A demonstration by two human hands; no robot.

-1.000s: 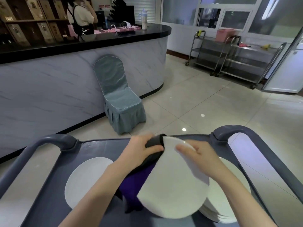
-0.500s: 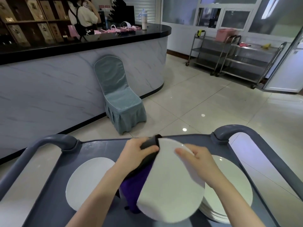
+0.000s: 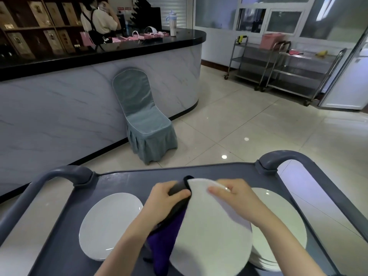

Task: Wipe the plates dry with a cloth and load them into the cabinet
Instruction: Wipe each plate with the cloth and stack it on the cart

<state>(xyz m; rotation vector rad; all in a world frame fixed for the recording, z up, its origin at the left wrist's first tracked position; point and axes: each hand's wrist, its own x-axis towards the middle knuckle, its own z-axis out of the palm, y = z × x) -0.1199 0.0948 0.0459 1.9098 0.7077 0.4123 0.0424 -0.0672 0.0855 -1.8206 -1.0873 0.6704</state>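
I hold a white plate (image 3: 211, 232) tilted up over the grey cart (image 3: 123, 180). My right hand (image 3: 237, 198) grips its far right rim. My left hand (image 3: 165, 198) presses a dark purple cloth (image 3: 165, 242) against the plate's left edge, the cloth hanging down below the hand. A stack of white plates (image 3: 282, 232) lies on the cart to the right, partly hidden by the held plate. A single white plate (image 3: 109, 222) lies on the cart to the left.
The cart has raised grey handles at the far left (image 3: 65, 174) and far right (image 3: 282, 158). Beyond it stand a covered chair (image 3: 143, 120), a marble-fronted counter (image 3: 79, 100) with a person (image 3: 97, 22) behind it, and steel trolleys (image 3: 282, 70) at the back right.
The held plate has swung left and tilted, so more of the stack on the right shows. My left hand with the cloth has slid slightly along the plate's edge.
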